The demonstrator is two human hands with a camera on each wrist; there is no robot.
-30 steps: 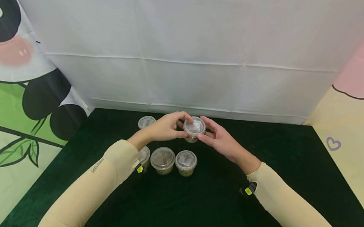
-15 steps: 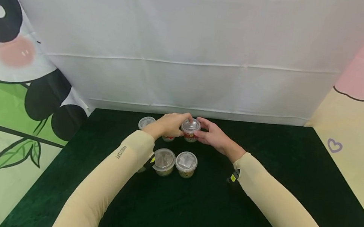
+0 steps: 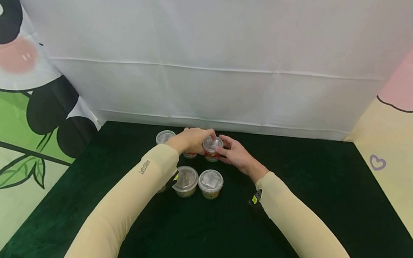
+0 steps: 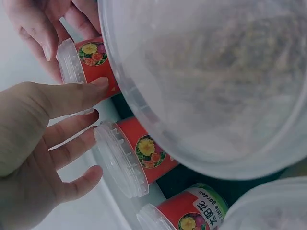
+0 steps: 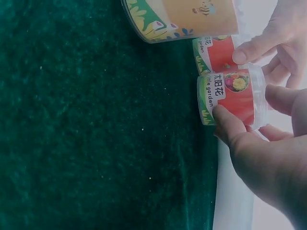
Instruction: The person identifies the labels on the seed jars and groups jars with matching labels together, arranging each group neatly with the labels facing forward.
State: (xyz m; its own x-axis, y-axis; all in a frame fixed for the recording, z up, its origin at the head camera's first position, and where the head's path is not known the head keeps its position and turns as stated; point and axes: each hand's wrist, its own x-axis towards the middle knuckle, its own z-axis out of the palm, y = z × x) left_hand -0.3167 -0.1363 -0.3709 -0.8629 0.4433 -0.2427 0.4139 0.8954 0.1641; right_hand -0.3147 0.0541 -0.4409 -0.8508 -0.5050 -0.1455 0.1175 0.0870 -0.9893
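A small lidded plastic tub (image 3: 211, 150) with a clear lid and a red flower label stands upright at the right end of the back row. My left hand (image 3: 191, 139) holds it from the left, its thumb on the red label in the left wrist view. From the right, my right hand (image 3: 237, 155) grips the same tub (image 5: 232, 98), thumb on the label and fingers about the lid. Close beside it, a second red-labelled tub (image 4: 139, 155) is partly covered by my left hand in the head view. A third red-labelled tub (image 3: 164, 136) is at the row's left end.
Nearer to me stand a larger lidded tub (image 3: 185, 182) and another tub (image 3: 210, 184); a further one is mostly hidden under my left forearm. Dark green cloth (image 3: 238, 245) covers the table. A white sheet (image 3: 215, 61) hangs behind its far edge.
Both hands have moved left with the red-labelled tub and brought it lower, close beside its neighbour. My left forearm now covers the nearer row's left tub.
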